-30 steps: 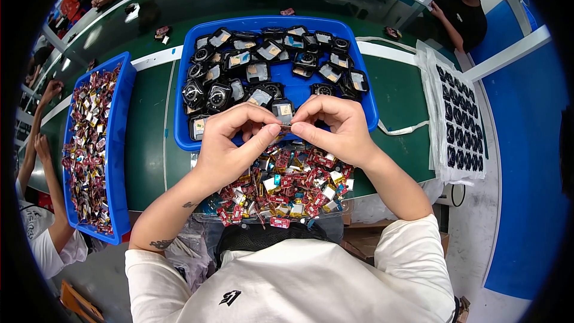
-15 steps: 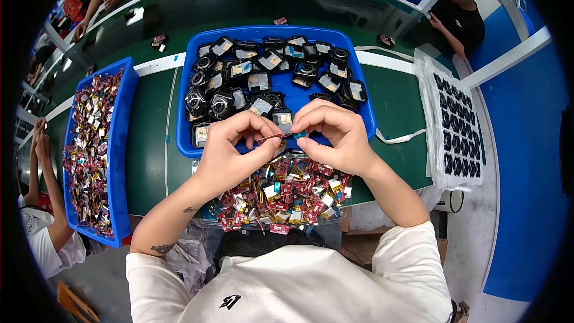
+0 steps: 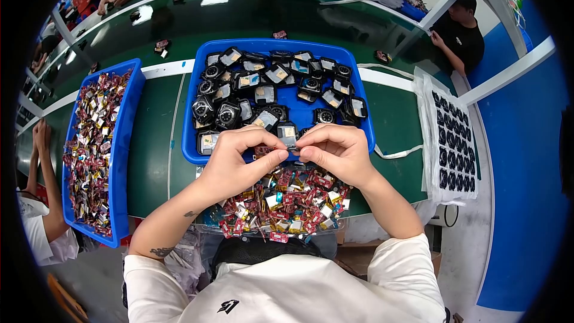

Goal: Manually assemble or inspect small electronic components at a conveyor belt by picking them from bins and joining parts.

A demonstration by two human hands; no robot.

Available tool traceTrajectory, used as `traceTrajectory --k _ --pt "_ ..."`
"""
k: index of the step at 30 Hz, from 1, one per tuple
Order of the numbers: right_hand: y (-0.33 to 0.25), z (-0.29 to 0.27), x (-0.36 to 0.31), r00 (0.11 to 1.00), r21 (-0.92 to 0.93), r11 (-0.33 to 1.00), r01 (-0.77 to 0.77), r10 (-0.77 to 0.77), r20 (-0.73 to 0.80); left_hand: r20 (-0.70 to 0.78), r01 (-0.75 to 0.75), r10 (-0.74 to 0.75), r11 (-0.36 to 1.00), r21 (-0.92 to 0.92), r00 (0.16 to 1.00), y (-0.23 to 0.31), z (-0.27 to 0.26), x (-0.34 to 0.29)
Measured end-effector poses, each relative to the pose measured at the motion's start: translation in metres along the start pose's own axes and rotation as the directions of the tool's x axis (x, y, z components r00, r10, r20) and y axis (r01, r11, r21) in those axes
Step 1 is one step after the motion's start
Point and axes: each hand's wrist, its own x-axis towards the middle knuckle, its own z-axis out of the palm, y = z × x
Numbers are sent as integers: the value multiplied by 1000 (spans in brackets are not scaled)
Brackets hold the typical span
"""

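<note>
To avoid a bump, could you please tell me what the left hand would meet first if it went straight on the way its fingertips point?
The left hand would probably meet the right hand first, close on its right, though depth is unclear in this single view.

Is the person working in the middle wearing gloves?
No: the left hand and the right hand are both bare, close together at the near edge of the wide blue tray.
</note>
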Motion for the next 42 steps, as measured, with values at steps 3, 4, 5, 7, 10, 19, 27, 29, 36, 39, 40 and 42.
traceTrajectory --k 3,4,5,7,10,19,27,29,36,39,40,42 --pt "2 -3 1 999 11 1000 -22 22 23 2 -40 41 999 -22 999 -1 0 1" --pt "3 -4 1 998 -13 1000 16 -15 54 9 -39 39 999 -38 999 1 1 1" --pt "2 -5 1 998 -14 1000 16 -15 53 16 -37 38 998 -55 999 2 1 1" --pt "1 -6 1 996 -22 999 41 -39 83 22 -44 44 998 -35 999 3 0 2" --pt "4 -10 2 991 -47 998 33 -26 133 43 -16 17 1000 -12 999 4 -1 1" --pt "2 -11 1 989 -38 999 -23 29 148 105 -100 107 993 -67 989 0 -2 2" --pt "1 -6 3 999 32 999 -40 39 32 -29 29 -48 883 -469 998 -7 -5 2" --pt "0 -7 7 966 -307 926 219 -162 200 -64 45 -88 871 -489 994 -5 -6 2" --pt "-9 6 10 943 -559 765 320 -201 265 -116 71 -152 855 -514 982 -8 -10 2" --pt "-6 7 11 997 -585 809 57 -75 -7 -117 31 -103 865 -501 988 -8 -6 2" --pt "-2 8 14 994 -634 771 49 -98 -42 -117 9 -75 873 -487 990 -7 -5 3" --pt "2 7 18 995 -725 687 44 -95 -30 -112 6 -72 866 -501 991 -7 -6 3"
